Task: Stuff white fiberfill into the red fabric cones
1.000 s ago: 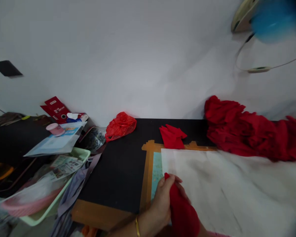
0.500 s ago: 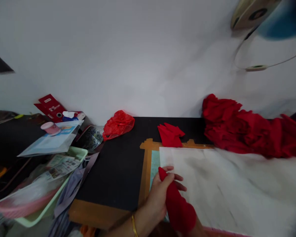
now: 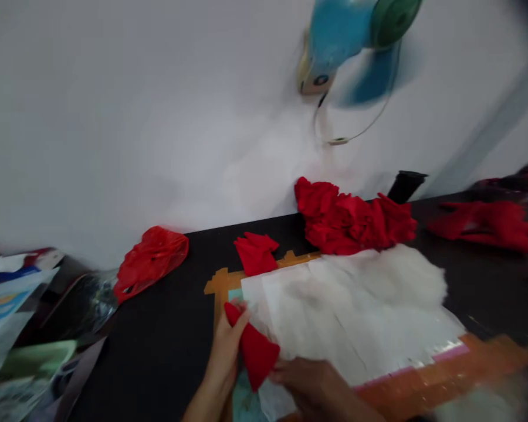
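Observation:
A small cone-like red cloth piece [image 3: 259,356] is held upright at a slant, its narrow tip at the top left. My left hand [image 3: 229,340] is closed around that tip, thumb pressed on the near side. My right hand [image 3: 312,378], blurred, has its fingers closed at the cloth's lower right edge. Beneath both hands lies a white sheet [image 3: 268,293], with fluffy white filling [image 3: 405,275] heaped on its far right part. Another folded red cloth piece [image 3: 256,255] rests just beyond the sheet.
A heap of red cloth pieces [image 3: 352,217] lies against the wall, more red cloth [image 3: 488,225] to the right. A red plastic bag [image 3: 152,258] and a green basket [image 3: 44,357] are on the left. A blue fan [image 3: 341,35] hangs above. Brown tape [image 3: 422,375] edges the work area.
The view has swung right, bringing the fan and more red cloth into sight. My right hand, earlier mostly covered by the red cloth piece, now shows beside its lower edge.

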Demonstrator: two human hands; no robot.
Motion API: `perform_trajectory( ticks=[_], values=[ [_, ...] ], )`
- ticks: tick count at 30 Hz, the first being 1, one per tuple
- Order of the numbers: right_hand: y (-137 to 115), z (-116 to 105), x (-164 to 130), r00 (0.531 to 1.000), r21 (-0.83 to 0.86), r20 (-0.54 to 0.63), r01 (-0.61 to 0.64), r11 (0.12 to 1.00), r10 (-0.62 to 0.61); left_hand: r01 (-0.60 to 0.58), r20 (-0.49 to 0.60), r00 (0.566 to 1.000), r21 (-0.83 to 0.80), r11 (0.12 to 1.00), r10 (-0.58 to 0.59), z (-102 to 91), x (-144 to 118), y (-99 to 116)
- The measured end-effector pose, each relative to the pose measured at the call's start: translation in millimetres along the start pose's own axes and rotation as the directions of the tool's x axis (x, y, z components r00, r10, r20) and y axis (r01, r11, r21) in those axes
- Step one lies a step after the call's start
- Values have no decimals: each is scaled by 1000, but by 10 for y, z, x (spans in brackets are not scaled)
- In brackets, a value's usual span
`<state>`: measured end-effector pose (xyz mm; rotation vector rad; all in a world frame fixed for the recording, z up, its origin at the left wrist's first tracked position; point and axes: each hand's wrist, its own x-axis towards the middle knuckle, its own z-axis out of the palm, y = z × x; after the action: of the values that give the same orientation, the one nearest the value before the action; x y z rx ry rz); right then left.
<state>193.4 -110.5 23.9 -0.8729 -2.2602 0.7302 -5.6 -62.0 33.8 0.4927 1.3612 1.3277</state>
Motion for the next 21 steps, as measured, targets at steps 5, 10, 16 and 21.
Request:
perform_trajectory(
  ticks=[5, 10, 16, 21],
  values=[
    [721, -962, -265, 847, -348, -494, -400, 848, 197, -435, -38, 849, 516, 738, 527, -208, 293, 189],
    [1430, -1530, -8, 680, -496, -451, -730, 470, 579, -595, 386, 804, 517, 615, 453, 217, 105, 102],
    [1526, -1463, 230, 700, -507, -343, -700, 504, 626, -671, 705, 693, 553, 494, 153, 860, -54, -56],
    [1213, -1017, 118, 792, -418, -259, -608, 675, 553, -680, 705, 708, 665, 308, 39, 1176, 82, -231]
  ],
)
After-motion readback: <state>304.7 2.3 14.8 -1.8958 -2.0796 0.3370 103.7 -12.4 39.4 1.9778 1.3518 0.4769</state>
